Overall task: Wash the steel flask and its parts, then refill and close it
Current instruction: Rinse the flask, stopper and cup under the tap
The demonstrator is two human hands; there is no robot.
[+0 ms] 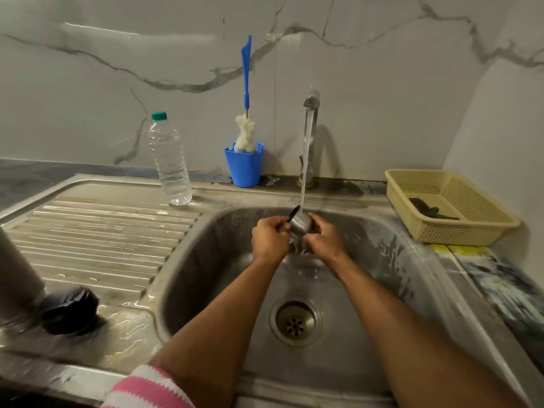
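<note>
I hold cup (pixel 300 222) under tap (pixel 311 134), left hand (pixel 270 237) and right hand (pixel 323 238) both gripping; wet steel may slip into sink (pixel 382 260).

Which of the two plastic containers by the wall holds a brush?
The blue plastic cup beside the tap; a blue-handled white brush stands in it. The cream plastic basket at right holds only a dark item.

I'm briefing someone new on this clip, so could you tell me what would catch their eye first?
Both hands, left and right, hold a small steel cup under the running tap, over the middle of the sink. Behind it, a blue brush stands in a blue holder, with a water bottle to the left. A cream basket sits on the right.
</note>
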